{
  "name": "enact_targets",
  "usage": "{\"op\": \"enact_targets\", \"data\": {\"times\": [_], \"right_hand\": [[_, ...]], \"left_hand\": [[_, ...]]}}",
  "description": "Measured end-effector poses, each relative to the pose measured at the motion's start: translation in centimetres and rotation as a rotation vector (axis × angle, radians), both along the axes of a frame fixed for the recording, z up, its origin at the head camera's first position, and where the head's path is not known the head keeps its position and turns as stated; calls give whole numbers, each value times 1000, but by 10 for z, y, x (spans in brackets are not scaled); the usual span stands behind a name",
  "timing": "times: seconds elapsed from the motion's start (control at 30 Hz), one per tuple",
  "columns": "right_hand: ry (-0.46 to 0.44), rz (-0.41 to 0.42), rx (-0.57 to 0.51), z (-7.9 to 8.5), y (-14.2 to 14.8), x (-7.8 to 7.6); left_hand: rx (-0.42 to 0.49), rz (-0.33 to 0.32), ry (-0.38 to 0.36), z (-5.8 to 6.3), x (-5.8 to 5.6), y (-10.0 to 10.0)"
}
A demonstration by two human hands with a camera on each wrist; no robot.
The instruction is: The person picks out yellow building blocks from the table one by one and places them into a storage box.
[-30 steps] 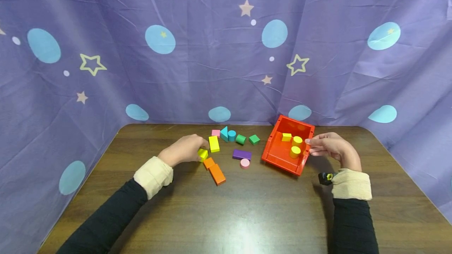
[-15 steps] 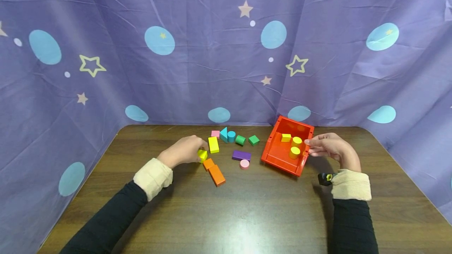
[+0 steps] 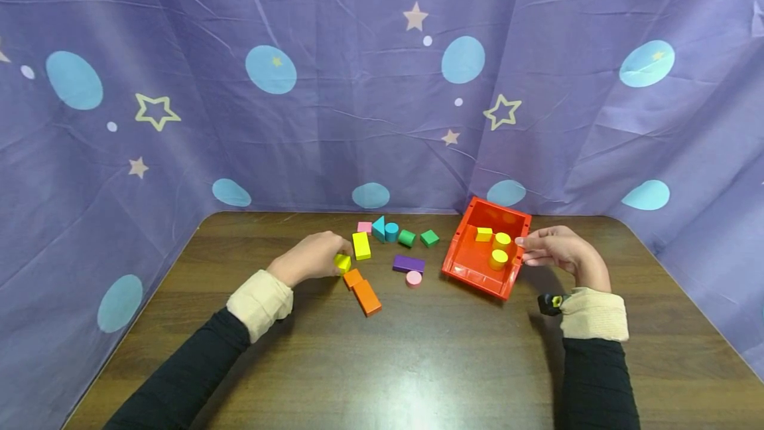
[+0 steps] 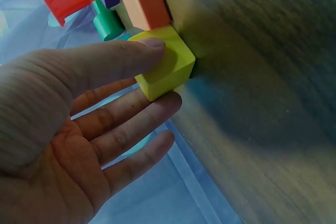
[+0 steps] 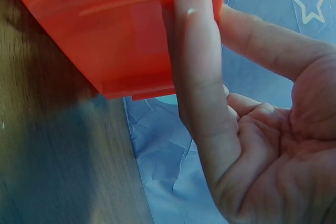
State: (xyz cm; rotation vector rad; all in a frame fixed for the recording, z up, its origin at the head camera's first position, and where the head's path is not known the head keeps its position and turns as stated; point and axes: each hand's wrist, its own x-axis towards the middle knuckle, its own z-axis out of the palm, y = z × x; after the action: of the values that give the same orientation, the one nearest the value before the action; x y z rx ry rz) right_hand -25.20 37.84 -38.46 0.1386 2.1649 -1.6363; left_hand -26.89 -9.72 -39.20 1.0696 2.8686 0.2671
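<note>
My left hand pinches a small yellow block, thumb on one face and fingertips against the opposite side, close over the table. Two orange blocks lie just right of that hand, and a taller yellow block stands behind it. On the right, my right hand grips the right wall of a red plastic bin. In the right wrist view a finger lies along the bin's outer side, under its lip. Inside the bin are two yellow cylinders and one yellow block.
Between the hands lie a purple block, a pink disc, a green cylinder and a green block. Behind them stand a blue triangle, a blue cylinder and a pink block. A purple curtain borders the table's far edge.
</note>
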Motion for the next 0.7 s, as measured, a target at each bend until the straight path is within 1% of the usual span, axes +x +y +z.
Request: {"op": "enact_targets", "data": {"times": [0.17, 0.27, 0.57, 0.7], "right_hand": [[-4, 1, 0, -1, 1, -1], [-6, 1, 0, -1, 0, -1], [-31, -16, 38, 9, -7, 1], [-47, -24, 46, 10, -8, 1]], "left_hand": [[-18, 7, -1, -1, 0, 1], [-16, 1, 10, -1, 0, 1], [-18, 17, -16, 0, 1, 2], [-20, 21, -19, -1, 1, 2]]}}
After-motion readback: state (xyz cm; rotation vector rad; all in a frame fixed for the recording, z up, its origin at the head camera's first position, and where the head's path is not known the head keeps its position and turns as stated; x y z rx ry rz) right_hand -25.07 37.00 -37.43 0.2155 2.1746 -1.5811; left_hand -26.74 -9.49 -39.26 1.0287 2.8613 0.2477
